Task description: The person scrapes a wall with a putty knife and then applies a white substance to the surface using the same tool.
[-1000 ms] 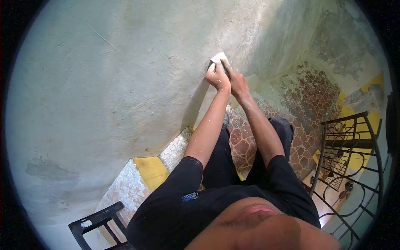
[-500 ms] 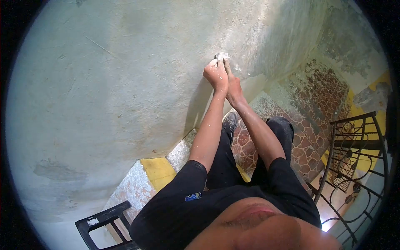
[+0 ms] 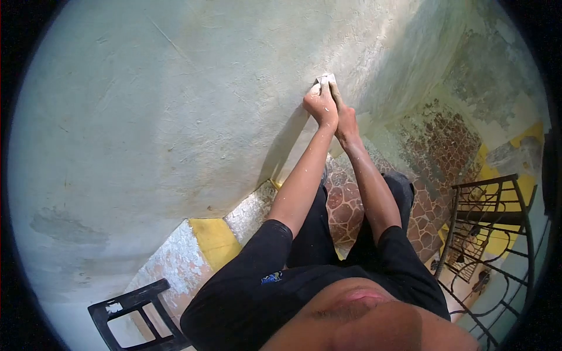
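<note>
Both hands are together on the pale, patchy wall (image 3: 193,105), at the upper middle of the view. My left hand (image 3: 321,107) is closed on a small, flat, greyish-white scraper (image 3: 325,78), whose blade end lies against the wall. Close beside it on the right, my right hand (image 3: 346,120) is closed on the same tool, with fingers stretched up along it. Specks of white dust dot both hands and forearms. The tool's handle is hidden by the fingers.
A dark chair or stool frame (image 3: 137,304) stands at the lower left. A curled black metal railing (image 3: 451,234) rises on the right. Below are a stone-patterned floor (image 3: 344,202) and a step with a yellow patch (image 3: 213,241).
Both hands and the tool have shifted slightly to the right in the view, still together at the wall. The camera view has also moved a little.
</note>
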The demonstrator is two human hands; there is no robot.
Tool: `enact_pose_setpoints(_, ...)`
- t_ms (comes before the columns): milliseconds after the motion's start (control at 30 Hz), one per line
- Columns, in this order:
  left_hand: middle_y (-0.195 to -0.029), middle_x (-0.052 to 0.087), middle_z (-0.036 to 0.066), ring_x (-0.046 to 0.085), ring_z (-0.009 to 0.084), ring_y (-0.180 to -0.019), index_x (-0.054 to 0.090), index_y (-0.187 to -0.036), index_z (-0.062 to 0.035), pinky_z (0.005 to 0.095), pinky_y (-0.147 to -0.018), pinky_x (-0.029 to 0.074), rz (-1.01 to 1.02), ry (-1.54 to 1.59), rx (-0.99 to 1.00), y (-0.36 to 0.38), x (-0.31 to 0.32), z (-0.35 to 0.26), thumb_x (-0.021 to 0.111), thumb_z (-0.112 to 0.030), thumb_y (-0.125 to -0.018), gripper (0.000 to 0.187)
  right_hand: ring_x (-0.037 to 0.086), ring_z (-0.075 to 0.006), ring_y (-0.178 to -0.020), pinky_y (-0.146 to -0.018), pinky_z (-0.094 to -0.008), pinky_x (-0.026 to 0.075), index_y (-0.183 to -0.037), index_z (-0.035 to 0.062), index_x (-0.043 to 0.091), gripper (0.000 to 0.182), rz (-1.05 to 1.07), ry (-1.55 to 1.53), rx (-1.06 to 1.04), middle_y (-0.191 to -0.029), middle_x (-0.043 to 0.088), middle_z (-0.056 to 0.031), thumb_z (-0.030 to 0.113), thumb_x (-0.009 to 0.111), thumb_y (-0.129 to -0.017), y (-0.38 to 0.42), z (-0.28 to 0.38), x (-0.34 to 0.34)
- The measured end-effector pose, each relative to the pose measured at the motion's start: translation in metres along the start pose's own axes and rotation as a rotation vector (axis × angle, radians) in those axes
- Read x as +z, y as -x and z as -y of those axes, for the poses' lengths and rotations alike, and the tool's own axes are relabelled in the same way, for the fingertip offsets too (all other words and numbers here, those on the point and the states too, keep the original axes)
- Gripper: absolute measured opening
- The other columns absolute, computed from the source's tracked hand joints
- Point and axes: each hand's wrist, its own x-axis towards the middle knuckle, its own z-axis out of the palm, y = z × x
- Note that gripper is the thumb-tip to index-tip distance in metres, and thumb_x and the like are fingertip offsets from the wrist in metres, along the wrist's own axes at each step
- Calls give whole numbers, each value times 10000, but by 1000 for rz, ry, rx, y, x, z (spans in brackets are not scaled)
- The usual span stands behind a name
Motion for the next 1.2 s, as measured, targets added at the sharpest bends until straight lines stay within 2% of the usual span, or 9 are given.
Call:
enact_pose_setpoints(667,-675,471,280,380,304,-543,557,-741,53,459,-557,394,116,26,303,-28,57,-100,651,-234,-966,376,694,-459,-837,-706,-461,522,-1623,226,292,794,-293,-133,-170,-1011,649,-351,186,660,-920,-68,27,-58)
enact_pose_setpoints(700,-679,530,269,485,346,-538,592,-764,46,462,-569,417,138,-2,239,-18,71,-77,639,-243,-975,361,537,-82,-912,-749,-400,523,-1538,82,447,669,-464,-208,-399,-945,734,-220,212,675,-923,-65,3,-41)
enact_pose_setpoints(767,-716,613,264,622,424,-631,639,-792,33,466,-591,455,136,4,228,-6,85,-41,633,-230,-974,320,505,-73,-909,-755,-384,521,-1414,14,546,565,-332,-287,-209,-932,742,-170,190,694,-899,-65,-41,-22)
enact_pose_setpoints(800,-732,635,264,646,444,-667,649,-796,30,468,-598,467,121,-25,273,-5,88,-29,635,-222,-971,307,505,-73,-909,-755,-384,521,-1414,14,546,565,-322,-284,-197,-932,742,-170,190,694,-899,-70,-67,-9)
enact_pose_setpoints(867,-738,636,268,638,451,-664,651,-797,33,474,-599,469,149,-76,246,-3,74,-46,644,-212,-964,296,695,-471,-953,-715,-484,532,-1608,75,251,851,-284,-52,-375,-1039,693,-306,196,701,-896,-80,-106,11)
enact_pose_setpoints(900,-745,638,273,630,458,-660,652,-797,35,479,-600,471,173,-116,238,-4,66,-52,653,-201,-957,285,714,-458,-906,-735,-481,545,-1576,22,305,825,-261,-228,-112,-956,726,-277,224,709,-886,-69,-56,-6)
enact_pose_setpoints(1000,-763,625,283,605,483,-684,643,-796,44,494,-615,465,222,-130,230,-9,51,-47,661,-194,-945,281,727,-375,-724,-624,-440,556,-1537,-28,338,782,-351,-141,-222,-798,725,-216,228,693,-890,-64,-54,-1)
enact_pose_setpoints(1067,-680,660,233,626,390,-560,621,-761,48,437,-543,476,206,-179,319,-10,39,-33,675,-183,-950,304,704,-316,-637,-556,-409,546,-1471,-43,425,694,-200,-230,-87,-746,711,-180,243,685,-894,-44,-33,-22)
enact_pose_setpoints(1200,-564,537,45,569,107,-514,531,-676,-3,330,-467,486,328,319,-248,2,0,-23,694,-148,-966,364,643,-184,-469,-411,-335,512,-1214,-43,664,455,246,-310,244,-655,686,-107,300,659,-915,-29,-40,-36)
